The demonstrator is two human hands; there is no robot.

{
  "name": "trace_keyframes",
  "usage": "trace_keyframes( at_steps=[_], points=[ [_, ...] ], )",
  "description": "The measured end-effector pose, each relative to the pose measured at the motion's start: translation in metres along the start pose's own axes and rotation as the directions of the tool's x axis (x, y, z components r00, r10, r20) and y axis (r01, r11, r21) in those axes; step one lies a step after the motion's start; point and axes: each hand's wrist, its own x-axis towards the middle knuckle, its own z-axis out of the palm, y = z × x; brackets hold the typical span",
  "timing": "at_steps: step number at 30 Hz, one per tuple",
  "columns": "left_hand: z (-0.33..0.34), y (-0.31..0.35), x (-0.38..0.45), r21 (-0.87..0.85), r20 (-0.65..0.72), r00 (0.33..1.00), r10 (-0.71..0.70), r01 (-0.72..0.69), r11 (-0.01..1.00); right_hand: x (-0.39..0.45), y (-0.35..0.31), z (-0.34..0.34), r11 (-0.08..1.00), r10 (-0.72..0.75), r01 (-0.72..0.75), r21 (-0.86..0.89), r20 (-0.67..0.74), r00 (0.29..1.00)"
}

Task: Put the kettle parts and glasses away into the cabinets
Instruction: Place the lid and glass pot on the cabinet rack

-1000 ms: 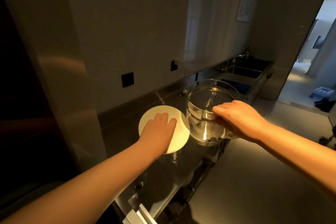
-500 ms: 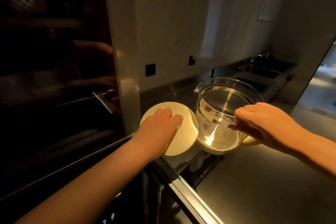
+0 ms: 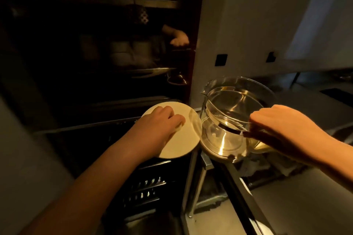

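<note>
My left hand [image 3: 158, 129] grips a round white kettle base [image 3: 181, 141], held flat in the air in front of a dark cabinet front. My right hand [image 3: 282, 129] is closed on the handle side of a clear glass kettle jug [image 3: 229, 112] with a metal bottom, held just right of the disc. The jug and the disc almost touch at their edges. The jug's handle is hidden under my right hand.
A dark glossy cabinet [image 3: 95, 53] fills the left and reflects my hands. A pale wall panel [image 3: 248, 15] with two black sockets [image 3: 221, 59] rises behind the jug. The steel counter [image 3: 315, 97] runs to the right. Open lower racks [image 3: 147, 187] lie beneath my left arm.
Both hands have carried the disc and the jug leftward off the counter, toward the dark cabinet. The view has swung left and down with them.
</note>
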Motion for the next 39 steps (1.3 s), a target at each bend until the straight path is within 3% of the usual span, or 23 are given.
trace_keyframes(
  at_steps=[12, 19, 26, 39],
  points=[
    [0.017, -0.034, -0.1, 0.069, -0.056, 0.956, -0.287, 0.29, 0.954, 0.05, -0.062, 0.04, 0.935, -0.216, 0.279, 0.218, -0.274, 0.937],
    [0.037, -0.056, -0.127, 0.133, 0.064, 0.902, -0.427, 0.416, 0.899, 0.075, -0.093, 0.073, 0.873, -0.313, 0.376, 0.309, -0.235, 0.92],
    [0.056, -0.082, -0.122, 0.204, 0.162, 0.869, -0.467, 0.434, 0.878, 0.097, -0.114, 0.098, 0.858, -0.239, 0.302, 0.415, -0.198, 0.951],
    [0.136, -0.134, -0.085, 0.104, 0.217, 0.879, -0.424, 0.411, 0.906, 0.106, -0.13, 0.16, 0.896, -0.176, 0.188, 0.403, -0.067, 0.982]
  ],
)
